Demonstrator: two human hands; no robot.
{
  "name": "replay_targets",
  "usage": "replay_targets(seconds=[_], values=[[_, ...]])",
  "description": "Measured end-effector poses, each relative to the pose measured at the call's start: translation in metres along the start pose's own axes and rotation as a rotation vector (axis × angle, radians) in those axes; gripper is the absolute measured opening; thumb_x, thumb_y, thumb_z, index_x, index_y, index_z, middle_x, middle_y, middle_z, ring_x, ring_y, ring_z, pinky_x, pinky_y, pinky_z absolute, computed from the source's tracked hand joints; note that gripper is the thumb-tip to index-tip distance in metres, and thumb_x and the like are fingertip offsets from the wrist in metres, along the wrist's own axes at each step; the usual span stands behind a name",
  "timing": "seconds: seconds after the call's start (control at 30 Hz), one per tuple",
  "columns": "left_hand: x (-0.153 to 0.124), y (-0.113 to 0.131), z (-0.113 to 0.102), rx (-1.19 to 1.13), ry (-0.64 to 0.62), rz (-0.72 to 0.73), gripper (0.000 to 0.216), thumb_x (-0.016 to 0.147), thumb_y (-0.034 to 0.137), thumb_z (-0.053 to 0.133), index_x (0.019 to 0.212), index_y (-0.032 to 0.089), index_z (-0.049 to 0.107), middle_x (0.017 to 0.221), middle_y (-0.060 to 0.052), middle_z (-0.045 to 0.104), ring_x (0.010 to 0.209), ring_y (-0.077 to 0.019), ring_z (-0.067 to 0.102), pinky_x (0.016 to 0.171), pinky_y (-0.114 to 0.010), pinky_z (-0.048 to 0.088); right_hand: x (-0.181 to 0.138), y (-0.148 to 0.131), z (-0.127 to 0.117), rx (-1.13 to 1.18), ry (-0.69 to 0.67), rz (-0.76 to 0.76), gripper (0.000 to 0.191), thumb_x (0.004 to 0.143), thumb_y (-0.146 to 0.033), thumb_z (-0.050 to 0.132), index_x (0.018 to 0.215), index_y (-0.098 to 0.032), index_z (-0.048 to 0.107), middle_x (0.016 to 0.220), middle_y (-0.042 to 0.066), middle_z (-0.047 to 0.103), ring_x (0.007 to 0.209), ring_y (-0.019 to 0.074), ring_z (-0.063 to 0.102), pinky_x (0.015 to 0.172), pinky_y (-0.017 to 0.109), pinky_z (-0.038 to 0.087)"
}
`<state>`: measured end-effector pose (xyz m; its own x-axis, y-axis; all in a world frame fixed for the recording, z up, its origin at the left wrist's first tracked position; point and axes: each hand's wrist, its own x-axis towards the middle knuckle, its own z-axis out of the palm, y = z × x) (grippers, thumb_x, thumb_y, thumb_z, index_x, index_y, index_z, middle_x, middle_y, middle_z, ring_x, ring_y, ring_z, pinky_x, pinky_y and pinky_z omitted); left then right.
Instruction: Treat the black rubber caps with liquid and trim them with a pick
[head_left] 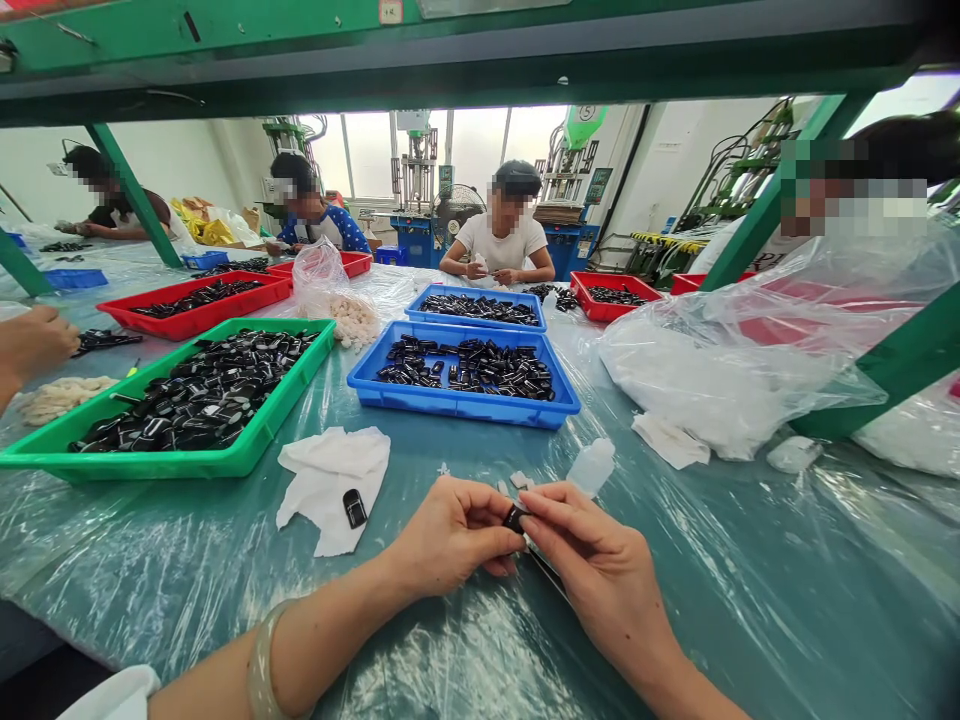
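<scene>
In front of me, my left hand [457,540] pinches a small glossy black piece [515,518] between thumb and fingers. My right hand [596,560] closes on the other end of the same piece, thumb and fingertips together. A thin, dark, straight-edged tool [549,574] juts out below my right palm; its kind is hard to make out. Left of my hands, a similar black piece [355,508] lies on a crumpled white cloth [330,465]. Just beyond my fingers are small whitish scraps [520,481] and a clear plastic bottle-like item [592,466].
Blue trays [465,402] and a green tray [259,425] hold many black pieces. A red tray [187,318] stands farther left. Large plastic bags [720,370] fill the right side beside a green post [885,375]. A co-worker's hand [37,345] reaches in at left; other people sit across.
</scene>
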<state>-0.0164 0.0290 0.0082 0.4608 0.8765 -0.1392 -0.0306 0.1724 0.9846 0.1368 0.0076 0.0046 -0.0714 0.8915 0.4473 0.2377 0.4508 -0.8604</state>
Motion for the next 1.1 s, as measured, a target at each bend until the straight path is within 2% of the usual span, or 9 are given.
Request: replay_targets(seconds=[0.93,1.1], values=[[0.0005,-0.0016,0.0011,0.031,0.01,0.032,0.012,0.065,0.016,0.062,0.074,0.009,0.065,0.055,0.0,0.059,0.049,-0.0091,0.056,0.051,-0.02,0.049,-0.0032,0.0037,0.0026,-0.033,0.01,-0.063,0.02,0.077,-0.011,0.059,0.084,-0.026,0.07,0.078,0.0,0.061,0.068,0.0109,0.059,0.057,0.019,0.047],[-0.0005,0.0,0.0035,0.035,0.025,0.029,0.012,0.066,0.017,0.062,0.074,0.009,0.065,0.054,0.0,0.059,0.049,-0.009,0.056,0.051,-0.02,0.048,-0.0071,0.008,0.0046,-0.011,0.021,-0.036,0.016,0.078,-0.014,0.058,0.086,-0.023,0.068,0.082,0.002,0.061,0.074,0.0127,0.059,0.062,0.021,0.049]])
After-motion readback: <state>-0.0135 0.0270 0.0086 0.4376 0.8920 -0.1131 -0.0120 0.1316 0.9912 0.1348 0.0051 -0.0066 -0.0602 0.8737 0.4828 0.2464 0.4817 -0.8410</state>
